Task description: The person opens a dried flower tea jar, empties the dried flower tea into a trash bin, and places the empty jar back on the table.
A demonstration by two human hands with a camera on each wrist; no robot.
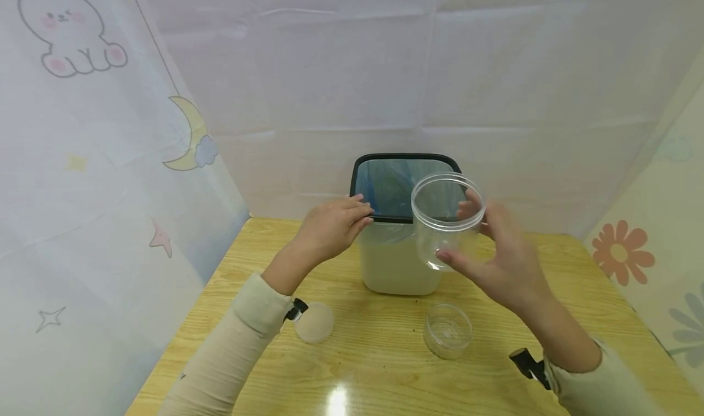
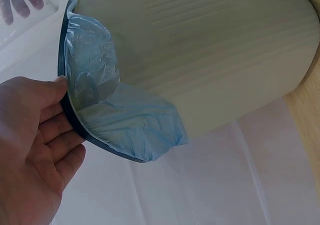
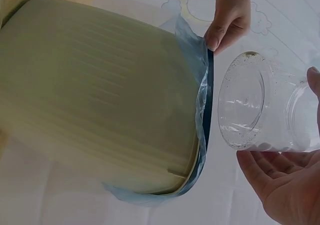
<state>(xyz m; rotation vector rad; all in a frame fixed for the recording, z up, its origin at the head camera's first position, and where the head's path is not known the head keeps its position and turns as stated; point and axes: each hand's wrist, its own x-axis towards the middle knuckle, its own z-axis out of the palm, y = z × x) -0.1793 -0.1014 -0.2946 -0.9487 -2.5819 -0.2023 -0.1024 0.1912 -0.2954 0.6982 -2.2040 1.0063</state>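
A pale trash can [image 1: 398,266] with a dark rim [image 2: 70,107] and a blue plastic bag [image 2: 145,122] folded over that rim stands on the table. My left hand [image 1: 338,223] pinches the rim at its near left corner, thumb on one side and fingers on the other. My right hand [image 1: 511,266] holds a clear plastic jar [image 1: 434,242] upright, between thumb and fingers, beside the rim's right part. The jar has no lid on it, and dark specks cling around its base [image 3: 245,105] in the right wrist view.
On the table [image 1: 374,367] in front of the can sit a shallow clear round container [image 1: 448,332] and a whitish disc [image 1: 315,323]. Dark crumbs dot the wood nearby. A printed cloth [image 1: 341,86] hangs close behind the can and along both sides.
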